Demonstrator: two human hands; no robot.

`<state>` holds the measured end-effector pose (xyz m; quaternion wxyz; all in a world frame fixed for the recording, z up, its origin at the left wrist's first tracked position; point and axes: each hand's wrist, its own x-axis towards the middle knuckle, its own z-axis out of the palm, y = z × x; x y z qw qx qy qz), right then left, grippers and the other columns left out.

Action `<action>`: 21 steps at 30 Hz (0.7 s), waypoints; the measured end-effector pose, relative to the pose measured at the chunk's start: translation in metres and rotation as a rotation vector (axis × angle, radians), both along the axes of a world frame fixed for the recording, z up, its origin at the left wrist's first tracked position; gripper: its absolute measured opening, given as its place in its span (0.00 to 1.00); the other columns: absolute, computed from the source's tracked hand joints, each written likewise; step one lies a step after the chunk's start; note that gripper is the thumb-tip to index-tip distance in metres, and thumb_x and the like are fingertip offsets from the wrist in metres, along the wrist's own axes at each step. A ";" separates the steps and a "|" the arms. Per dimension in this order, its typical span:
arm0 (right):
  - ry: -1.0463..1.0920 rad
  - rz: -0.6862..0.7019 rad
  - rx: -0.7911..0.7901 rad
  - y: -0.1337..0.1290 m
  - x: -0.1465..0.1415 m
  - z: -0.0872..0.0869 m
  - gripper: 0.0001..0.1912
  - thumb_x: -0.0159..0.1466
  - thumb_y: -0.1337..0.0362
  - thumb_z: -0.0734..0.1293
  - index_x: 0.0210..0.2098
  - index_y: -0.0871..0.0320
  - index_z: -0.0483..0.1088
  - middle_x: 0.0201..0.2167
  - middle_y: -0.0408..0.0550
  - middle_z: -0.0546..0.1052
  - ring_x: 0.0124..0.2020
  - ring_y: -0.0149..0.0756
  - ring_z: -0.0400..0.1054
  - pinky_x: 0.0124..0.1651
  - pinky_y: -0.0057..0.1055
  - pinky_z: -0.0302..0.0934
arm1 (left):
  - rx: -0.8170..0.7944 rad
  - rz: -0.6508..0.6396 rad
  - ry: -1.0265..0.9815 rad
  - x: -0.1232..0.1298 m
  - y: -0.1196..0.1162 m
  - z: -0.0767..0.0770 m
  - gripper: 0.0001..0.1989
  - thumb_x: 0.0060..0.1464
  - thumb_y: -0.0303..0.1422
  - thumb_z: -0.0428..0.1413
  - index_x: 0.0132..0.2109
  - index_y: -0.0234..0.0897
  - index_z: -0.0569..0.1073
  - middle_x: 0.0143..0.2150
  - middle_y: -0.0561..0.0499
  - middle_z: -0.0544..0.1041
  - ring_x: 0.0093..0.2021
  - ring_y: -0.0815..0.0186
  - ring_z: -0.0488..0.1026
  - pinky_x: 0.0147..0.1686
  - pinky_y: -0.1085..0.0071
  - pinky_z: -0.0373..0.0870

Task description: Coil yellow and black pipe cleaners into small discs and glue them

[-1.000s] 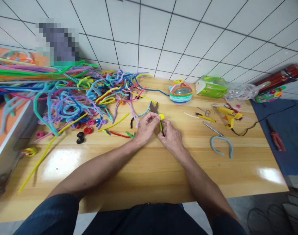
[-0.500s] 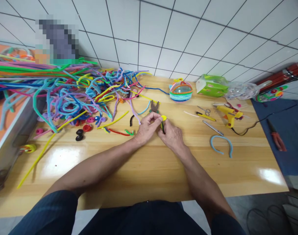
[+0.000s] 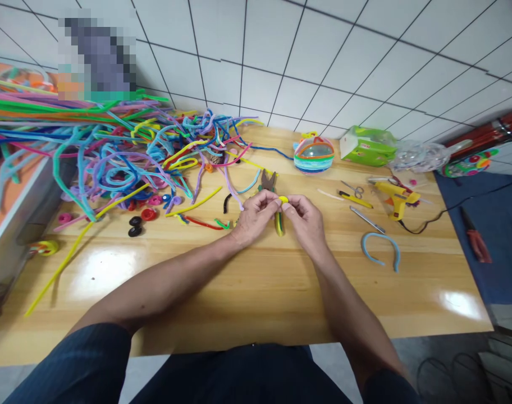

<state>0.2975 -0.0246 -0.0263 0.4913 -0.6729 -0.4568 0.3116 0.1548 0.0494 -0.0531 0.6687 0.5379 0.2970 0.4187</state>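
Between my two hands is a small round yellow piece [image 3: 283, 199], which looks like coiled pipe cleaner. My left hand [image 3: 258, 216] pinches its left side between thumb and fingers. On the other side, the thumb and fingertips of my right hand [image 3: 305, 221] close on it. Pliers [image 3: 279, 225] with green and yellow handles lie on the table beneath my hands; their jaws point away from me and their middle is hidden. Left of my left hand lie a red pipe cleaner piece [image 3: 203, 223] and a short black one [image 3: 226, 203].
A tangled heap of pipe cleaners [image 3: 125, 163] covers the back left of the table. Behind my hands stands a striped round craft piece [image 3: 313, 160]. To the right are a yellow glue gun [image 3: 393, 196], a yellow cutter [image 3: 356, 199], scissors [image 3: 357, 191] and a blue curved pipe cleaner [image 3: 380, 238].
My right hand has shifted up and right off the plier handles, and its fingertips now meet the yellow piece. My left hand keeps its pinch. The view has shifted slightly.
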 end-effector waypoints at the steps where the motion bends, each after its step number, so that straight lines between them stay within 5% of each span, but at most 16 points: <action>1: 0.028 -0.014 0.020 0.000 -0.003 -0.003 0.12 0.68 0.52 0.70 0.42 0.53 0.78 0.37 0.46 0.85 0.37 0.37 0.76 0.44 0.36 0.69 | 0.001 -0.004 -0.002 0.000 0.000 0.000 0.14 0.62 0.44 0.66 0.37 0.37 0.78 0.30 0.53 0.78 0.29 0.70 0.71 0.32 0.72 0.71; 8: 0.143 -0.070 0.107 -0.003 -0.008 -0.025 0.13 0.68 0.49 0.73 0.36 0.52 0.78 0.30 0.41 0.80 0.28 0.31 0.70 0.34 0.30 0.67 | 0.013 -0.041 0.038 -0.002 -0.001 0.002 0.15 0.63 0.45 0.66 0.38 0.37 0.79 0.31 0.53 0.80 0.29 0.71 0.71 0.32 0.74 0.71; 21: 0.128 -0.077 0.192 -0.004 -0.004 -0.032 0.15 0.70 0.48 0.73 0.36 0.53 0.77 0.27 0.39 0.78 0.26 0.30 0.68 0.31 0.29 0.65 | 0.091 -0.080 0.078 -0.004 0.003 -0.001 0.12 0.63 0.43 0.67 0.38 0.37 0.83 0.33 0.52 0.82 0.32 0.69 0.74 0.37 0.71 0.73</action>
